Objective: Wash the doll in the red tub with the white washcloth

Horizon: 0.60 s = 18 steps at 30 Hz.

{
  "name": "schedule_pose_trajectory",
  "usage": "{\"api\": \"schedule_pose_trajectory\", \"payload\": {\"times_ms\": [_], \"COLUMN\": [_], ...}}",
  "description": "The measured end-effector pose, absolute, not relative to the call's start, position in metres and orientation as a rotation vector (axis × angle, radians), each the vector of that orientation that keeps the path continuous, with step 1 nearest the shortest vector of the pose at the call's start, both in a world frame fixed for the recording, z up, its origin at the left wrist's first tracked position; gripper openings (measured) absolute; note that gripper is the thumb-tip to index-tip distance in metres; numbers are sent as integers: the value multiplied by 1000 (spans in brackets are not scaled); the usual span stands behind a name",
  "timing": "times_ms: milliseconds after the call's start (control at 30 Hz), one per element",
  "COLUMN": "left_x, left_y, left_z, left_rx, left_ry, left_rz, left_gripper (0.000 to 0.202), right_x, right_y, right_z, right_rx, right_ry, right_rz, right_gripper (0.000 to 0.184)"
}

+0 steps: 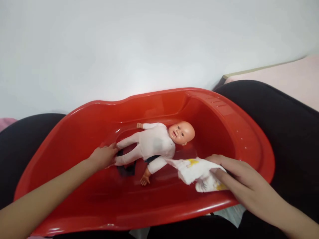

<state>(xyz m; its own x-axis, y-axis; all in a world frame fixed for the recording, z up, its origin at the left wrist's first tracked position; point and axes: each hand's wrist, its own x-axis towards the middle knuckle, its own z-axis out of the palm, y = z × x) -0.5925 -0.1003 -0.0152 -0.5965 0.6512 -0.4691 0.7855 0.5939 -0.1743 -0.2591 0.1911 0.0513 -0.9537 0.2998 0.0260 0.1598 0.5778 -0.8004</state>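
Observation:
A baby doll [156,142] in a white suit lies on its back inside a red plastic baby tub [82,122], head toward the right. My left hand [103,156] is closed around the doll's feet at the tub's middle. My right hand [236,179] rests on the tub's near right rim, its fingers gripping a white cloth [196,169] with yellow prints. The cloth's free end reaches toward the doll's near arm. A dark patch lies under the doll's legs.
The tub sits on a black cushioned surface [281,122]. A pale wall [124,46] stands right behind it. A pink bed edge [286,76] shows at the far right. Some light cloth [231,212] peeks out below the tub's front rim.

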Motion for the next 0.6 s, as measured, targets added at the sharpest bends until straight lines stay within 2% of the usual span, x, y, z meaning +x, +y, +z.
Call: {"api": "schedule_pose_trajectory", "payload": {"times_ms": [67, 167, 200, 267, 333, 433, 600], "left_x": [-566, -519, -505, -481, -467, -465, -483], "left_y": [-69, -24, -12, 4, 10, 8, 0], "left_z": [-5, -9, -17, -40, -69, -108, -132], "left_rx": [1225, 1388, 1483, 1594, 1675, 1963, 2245], "left_ry": [2534, 2495, 2486, 2513, 2598, 2647, 2701], "left_rz": [-623, -429, -310, -124, -86, -148, -186], "left_gripper": [44, 30, 31, 53, 57, 61, 59], "right_x": [-263, -266, -267, -267, -266, -265, -269], "right_y": [190, 188, 188, 187, 187, 183, 169], "right_z": [53, 58, 59, 60, 57, 44, 19], "right_rx": [-410, -446, -451, -433, -361, -209, 86], "right_ry": [-2597, -2530, -2510, -2500, -2545, -2704, -2862], "right_rz": [1404, 1532, 1558, 1591, 1584, 1362, 646], "right_gripper": [30, 29, 29, 26, 24, 24, 20]}}
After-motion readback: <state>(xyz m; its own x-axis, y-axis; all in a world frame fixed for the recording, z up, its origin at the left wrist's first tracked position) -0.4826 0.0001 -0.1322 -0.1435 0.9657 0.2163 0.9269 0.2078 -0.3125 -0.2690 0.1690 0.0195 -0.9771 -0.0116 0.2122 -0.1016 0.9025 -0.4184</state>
